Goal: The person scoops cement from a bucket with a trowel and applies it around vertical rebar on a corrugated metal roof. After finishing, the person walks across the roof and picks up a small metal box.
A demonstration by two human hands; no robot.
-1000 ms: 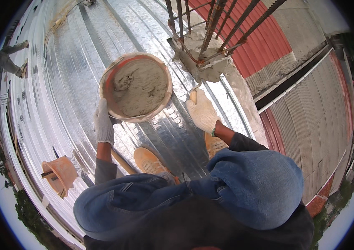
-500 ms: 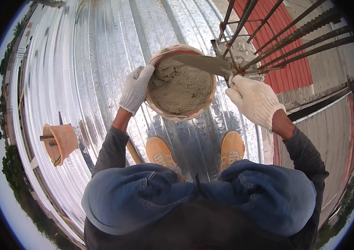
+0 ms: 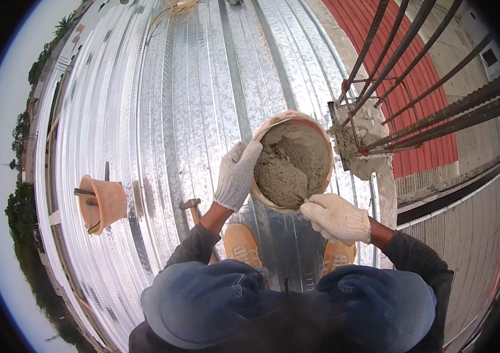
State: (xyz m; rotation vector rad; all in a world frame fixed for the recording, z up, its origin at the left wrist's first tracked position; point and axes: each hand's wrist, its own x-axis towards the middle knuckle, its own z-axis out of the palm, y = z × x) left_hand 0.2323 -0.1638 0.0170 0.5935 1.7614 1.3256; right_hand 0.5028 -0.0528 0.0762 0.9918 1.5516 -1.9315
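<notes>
An orange bucket [image 3: 290, 116] of wet grey mortar [image 3: 306, 150] stands on the ribbed metal decking in front of my boots. My left hand [image 3: 238, 176], in a white knit glove, grips its left rim, thumb over the edge. Also gloved, my right hand [image 3: 339, 217] is closed on a trowel [image 3: 288, 187] at the near right rim. The fist hides the handle; the blade lies in the mortar, largely covered by it. Right of the bucket, fresh mortar [image 3: 353, 147] surrounds the foot of a cluster of steel rebars [image 3: 406, 76].
A hammer [image 3: 191, 205] lies beside my left boot [image 3: 241, 244]. Farther left, a tipped orange bucket [image 3: 110, 202] holds tools. Wire [image 3: 173, 10] lies at the far end of the decking [image 3: 203, 88]. The rebars slant up to the right, beyond them a red roof sheet [image 3: 432, 135].
My right hand has brought the trowel from beside the rebar foot back into the bucket, blade down in the mortar. The left hand keeps its rim hold. The view has shifted, revealing the hammer head.
</notes>
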